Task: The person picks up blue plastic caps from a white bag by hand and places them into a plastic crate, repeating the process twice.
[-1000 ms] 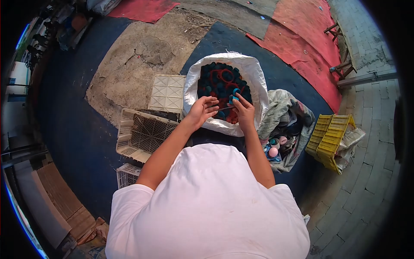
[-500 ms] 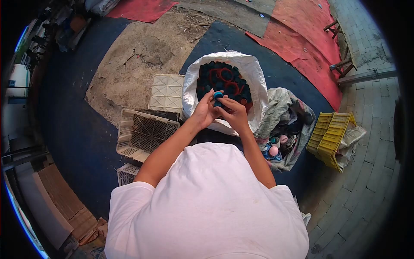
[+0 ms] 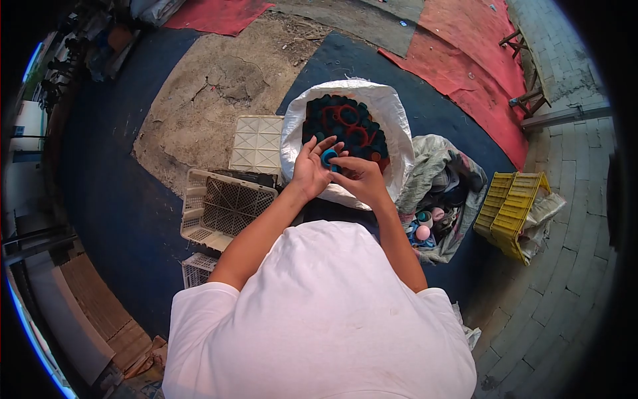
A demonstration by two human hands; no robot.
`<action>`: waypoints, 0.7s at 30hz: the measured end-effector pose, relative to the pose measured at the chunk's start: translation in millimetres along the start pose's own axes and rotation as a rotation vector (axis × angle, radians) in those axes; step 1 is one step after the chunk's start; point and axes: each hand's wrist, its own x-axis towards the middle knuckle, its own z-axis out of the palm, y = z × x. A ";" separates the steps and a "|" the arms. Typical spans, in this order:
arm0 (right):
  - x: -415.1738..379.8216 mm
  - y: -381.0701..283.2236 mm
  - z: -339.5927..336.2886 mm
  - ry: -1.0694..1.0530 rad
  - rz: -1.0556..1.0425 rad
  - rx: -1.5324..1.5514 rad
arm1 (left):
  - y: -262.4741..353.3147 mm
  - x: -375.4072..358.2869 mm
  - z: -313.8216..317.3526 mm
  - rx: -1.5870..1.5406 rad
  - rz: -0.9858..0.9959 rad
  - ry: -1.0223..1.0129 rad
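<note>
Head view: two bare hands meet at a blue round piece over an open white sack

The left hand (image 3: pixel 311 174) is turned palm up with its fingers spread, and the blue round piece (image 3: pixel 328 157) lies against them. Its grip is loose and unclenched. The right hand (image 3: pixel 364 181) comes in from the other side, fingertips at the edge of the piece and thumb just below; whether this grip pinches it, one cannot tell.

Both hands are above the near side of the white sack (image 3: pixel 290 136), whose mouth is wide open. Inside lie many dark teal pieces (image 3: pixel 327 106) and several red rings (image 3: pixel 357 137).

To the left of the sack are a pale flat crate (image 3: pixel 256 139) and a beige lattice crate (image 3: pixel 229 205) tipped toward its side. To the right, a greyish sack (image 3: pixel 421 165) holds mixed things, a pink ball (image 3: pixel 423 233) among them. A yellow crate (image 3: pixel 510 211) stands farther right, near the brick paving (image 3: pixel 571 219).
</note>
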 end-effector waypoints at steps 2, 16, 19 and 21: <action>3.1 -13.4 -1.3 -0.075 -0.049 -0.085 | -0.1 -10.0 11.6 -0.023 -0.021 0.006; 8.3 -24.8 11.9 0.029 -0.414 -0.466 | -3.9 -21.4 6.7 -0.243 0.018 -0.059; 4.8 -21.1 16.0 0.054 -0.526 -0.494 | -6.9 -22.3 2.2 -0.260 -0.007 -0.124; 5.1 -18.6 8.8 0.146 -0.492 -0.330 | -6.5 -22.7 -2.0 -0.309 -0.001 -0.091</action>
